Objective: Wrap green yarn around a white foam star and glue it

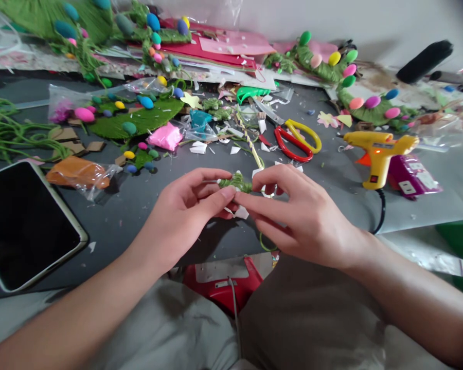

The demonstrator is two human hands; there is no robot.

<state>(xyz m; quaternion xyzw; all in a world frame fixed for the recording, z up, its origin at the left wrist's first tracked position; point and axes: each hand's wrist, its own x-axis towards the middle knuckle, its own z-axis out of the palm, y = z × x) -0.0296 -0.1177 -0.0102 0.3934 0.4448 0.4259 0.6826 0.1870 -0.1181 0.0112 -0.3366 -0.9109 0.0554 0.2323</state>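
A small piece wrapped in green yarn (237, 181), with white card showing at its edge, is held between my hands above the front of the table. My left hand (185, 210) pinches it between thumb and fingers. From the other side, my right hand (304, 216) presses its fingertips against the same piece, its fingers bent. A loop of green yarn (267, 243) hangs below my right hand. Parts of the piece are hidden behind my fingers. Beyond the hands lie scissors (293, 146) with one red and one yellow handle, among white paper scraps (198, 148).
A yellow glue gun (380, 149) with a lit light stands at the right, its black cord running frontward. A tablet (27, 226) lies at the left, near an orange packet (79, 174) and green yarn (7, 126). Green leaf shapes with coloured eggs (139, 119) sit at the back.
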